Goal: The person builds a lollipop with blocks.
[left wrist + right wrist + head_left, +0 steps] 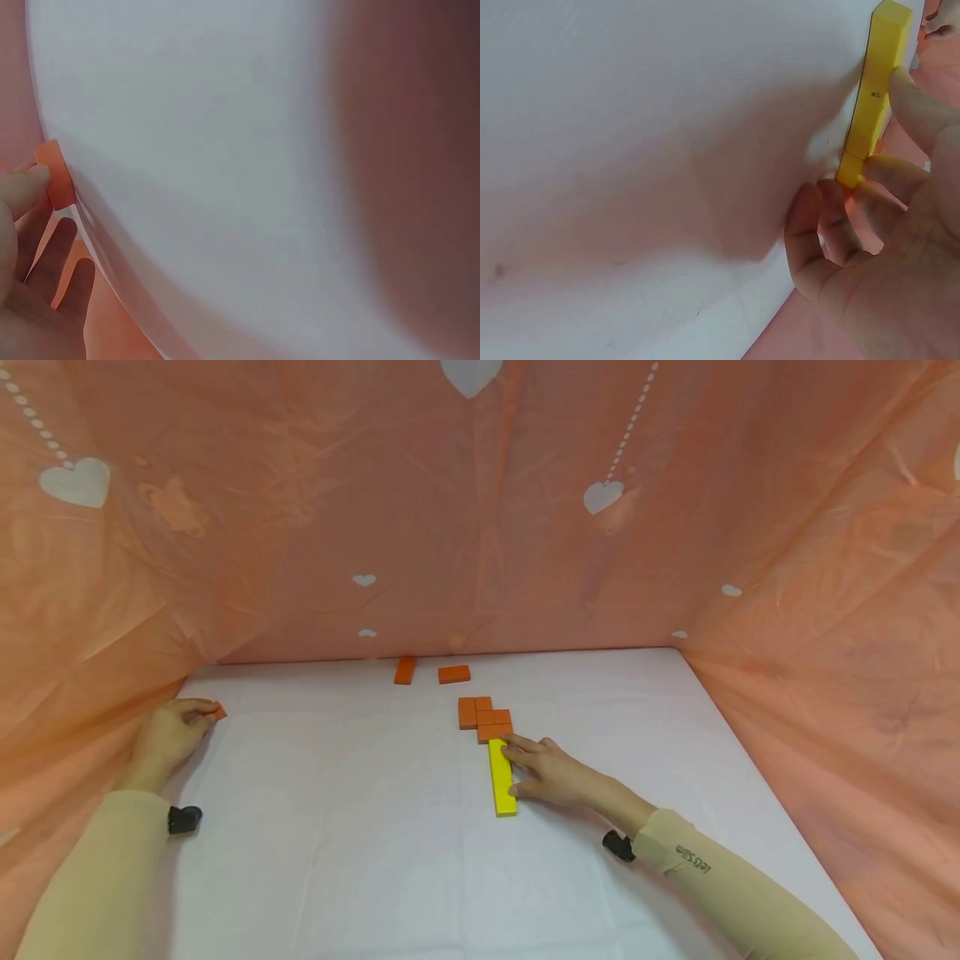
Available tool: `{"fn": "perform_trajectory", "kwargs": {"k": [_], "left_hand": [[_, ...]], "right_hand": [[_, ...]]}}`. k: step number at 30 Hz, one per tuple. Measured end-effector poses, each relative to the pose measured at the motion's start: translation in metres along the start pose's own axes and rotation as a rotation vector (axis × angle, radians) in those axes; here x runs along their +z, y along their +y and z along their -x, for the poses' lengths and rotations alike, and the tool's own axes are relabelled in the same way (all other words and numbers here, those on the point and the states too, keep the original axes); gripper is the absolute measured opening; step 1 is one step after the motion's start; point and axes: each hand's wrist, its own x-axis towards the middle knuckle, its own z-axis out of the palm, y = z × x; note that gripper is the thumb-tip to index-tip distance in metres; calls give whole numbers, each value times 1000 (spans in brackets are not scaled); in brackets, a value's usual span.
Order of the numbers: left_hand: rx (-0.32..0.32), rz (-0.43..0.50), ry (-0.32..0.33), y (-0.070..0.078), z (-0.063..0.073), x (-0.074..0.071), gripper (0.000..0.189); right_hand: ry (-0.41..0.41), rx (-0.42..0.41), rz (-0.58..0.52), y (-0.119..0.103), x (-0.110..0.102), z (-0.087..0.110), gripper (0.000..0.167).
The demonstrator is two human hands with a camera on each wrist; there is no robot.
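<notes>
At the table's left side my left hand (171, 733) pinches a small orange block (56, 175) between its thumb and fingers, close to the cloth wall. In the left wrist view the other fingers are spread below it. Near the middle, my right hand (551, 772) touches a long yellow block (502, 781) that lies on the table. The thumb (911, 97) rests against the block's right side, and fingertips reach its far end. Just beyond that end lies a stepped cluster of orange blocks (486, 717), partly covered by the fingertips.
Two loose orange blocks, a slanted one (405, 670) and a sideways one (454, 674), lie at the back of the white table (360, 827). Orange cloth walls (315, 543) with white hearts enclose its back and sides.
</notes>
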Motion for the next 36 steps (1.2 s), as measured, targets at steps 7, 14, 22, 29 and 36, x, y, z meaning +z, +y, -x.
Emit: {"fn": "perform_trajectory", "kwargs": {"k": [7, 14, 22, 29, 36], "left_hand": [[-10, 15, -20, 3, 2, 1, 25], [30, 9, -7, 11, 2, 1, 28], [89, 80, 36, 35, -8, 12, 29], [117, 199, -36, 84, -28, 40, 34], [189, 292, -114, 145, -46, 78, 38]], "right_hand": [[1, 3, 0, 0, 0, 0, 71], [3, 4, 7, 2, 1, 0, 70], [1, 8, 5, 1, 0, 1, 71], [1, 3, 1, 1, 0, 1, 70], [4, -12, -1, 1, 0, 0, 70]]}}
